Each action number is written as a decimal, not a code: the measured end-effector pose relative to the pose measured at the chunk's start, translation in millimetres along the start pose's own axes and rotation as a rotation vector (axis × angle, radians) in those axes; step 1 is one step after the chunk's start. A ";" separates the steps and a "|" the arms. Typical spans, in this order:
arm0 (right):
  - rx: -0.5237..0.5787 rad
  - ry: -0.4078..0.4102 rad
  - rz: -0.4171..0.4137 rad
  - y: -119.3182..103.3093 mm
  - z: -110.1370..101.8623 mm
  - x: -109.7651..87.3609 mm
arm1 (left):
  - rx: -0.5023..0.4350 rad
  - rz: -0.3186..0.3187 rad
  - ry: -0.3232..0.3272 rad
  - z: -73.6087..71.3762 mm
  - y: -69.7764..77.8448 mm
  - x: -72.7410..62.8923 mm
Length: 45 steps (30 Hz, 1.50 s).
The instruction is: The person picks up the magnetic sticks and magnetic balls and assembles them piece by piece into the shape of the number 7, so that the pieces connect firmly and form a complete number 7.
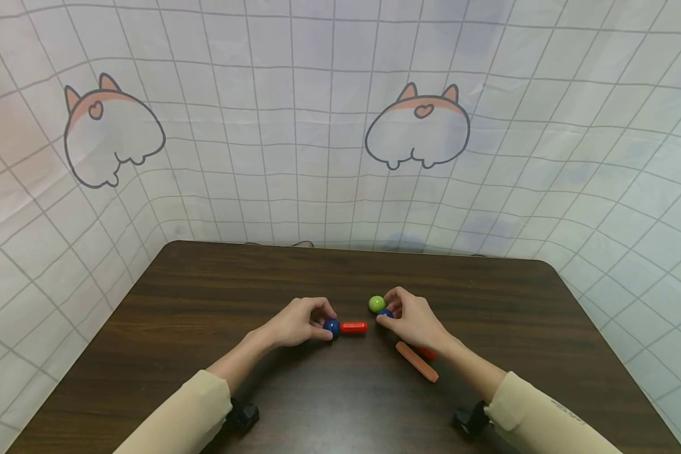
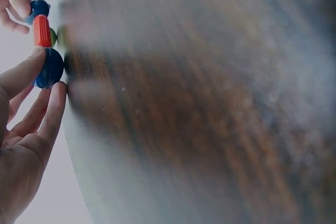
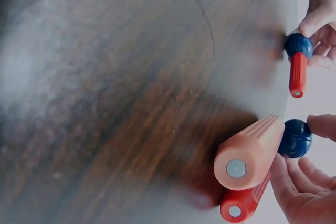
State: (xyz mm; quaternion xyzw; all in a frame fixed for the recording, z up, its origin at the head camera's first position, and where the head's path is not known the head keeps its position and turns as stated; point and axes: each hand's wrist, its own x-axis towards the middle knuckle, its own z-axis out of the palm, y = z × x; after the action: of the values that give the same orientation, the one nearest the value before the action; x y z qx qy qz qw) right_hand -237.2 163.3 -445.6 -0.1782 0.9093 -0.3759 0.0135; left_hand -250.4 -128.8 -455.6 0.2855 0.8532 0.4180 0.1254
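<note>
My left hand (image 1: 297,323) pinches a dark blue ball (image 1: 331,326) between thumb and fingers. From that ball a short red stick (image 1: 354,326) points toward the right hand; its free end shows a grey disc in the right wrist view. Across from it, my right hand (image 1: 415,320) pinches a second blue ball (image 3: 295,138), partly covered by the fingers in the head view. Right by these fingertips lies a lime green ball (image 1: 377,304). An orange, ridged stick (image 1: 417,362) rests on the table below the right hand, and another red stick (image 1: 426,353) lies beside it, partly hidden.
The dark wooden table (image 1: 176,296) has rounded far corners. Behind it and at the sides hangs a white gridded cloth (image 1: 295,145) with cartoon animal prints. Dark devices (image 1: 243,416) are worn at both wrists, near the beige sleeves (image 1: 181,410).
</note>
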 end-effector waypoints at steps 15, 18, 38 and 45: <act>0.066 -0.033 0.054 1.4 -0.7 -3.9 | 0.007 -0.006 0.003 0.1 2.1 3.5; 0.074 -0.041 0.047 0.9 -0.1 -5.3 | 0.011 -0.002 0.002 0.3 1.1 4.1; 0.098 -0.049 0.034 3.7 3.3 -6.1 | 0.014 0.034 0.009 2.1 0.2 10.1; 0.102 -0.039 0.017 6.3 -7.8 -9.5 | 0.007 0.033 0.008 4.1 -1.0 11.0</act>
State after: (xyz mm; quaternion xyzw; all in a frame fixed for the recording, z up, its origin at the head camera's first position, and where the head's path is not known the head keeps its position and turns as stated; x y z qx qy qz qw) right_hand -231.5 175.9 -445.4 -0.1768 0.8900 -0.4179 0.0433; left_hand -257.7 -120.1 -458.7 0.2982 0.8504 0.4183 0.1140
